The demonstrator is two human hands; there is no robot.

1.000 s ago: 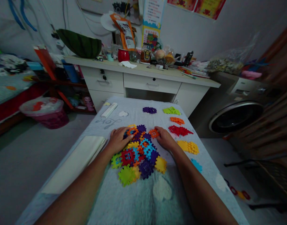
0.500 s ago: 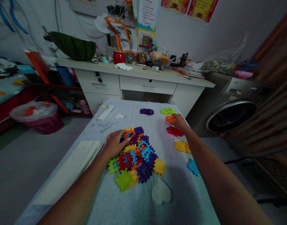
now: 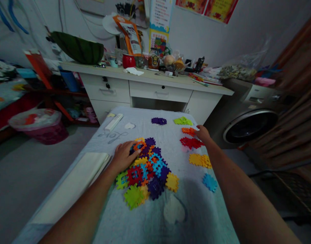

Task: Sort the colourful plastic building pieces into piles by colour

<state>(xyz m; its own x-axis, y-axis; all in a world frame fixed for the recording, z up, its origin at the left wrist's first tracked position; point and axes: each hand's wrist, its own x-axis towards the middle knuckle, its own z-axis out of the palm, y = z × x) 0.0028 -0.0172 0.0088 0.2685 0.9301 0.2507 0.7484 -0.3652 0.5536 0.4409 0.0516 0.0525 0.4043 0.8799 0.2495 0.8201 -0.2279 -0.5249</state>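
Head view: right hand (image 3: 204, 134) by orange pieces (image 3: 188, 131), possible contact unclear.

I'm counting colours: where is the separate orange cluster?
In the head view, the orange cluster lies right of centre, between lime pieces and red pieces, beside the right hand.

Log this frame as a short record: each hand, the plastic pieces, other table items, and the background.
Left hand: at left edge of mixed pile; grip unclear
Right hand: at right end of orange pieces; contact unclear
Other colour groups: purple pieces, lime pieces, red pieces, yellow pieces; light blue patch, count unclear
Table's left side: white bar, folded white sheet
Background: white desk; washing machine at right
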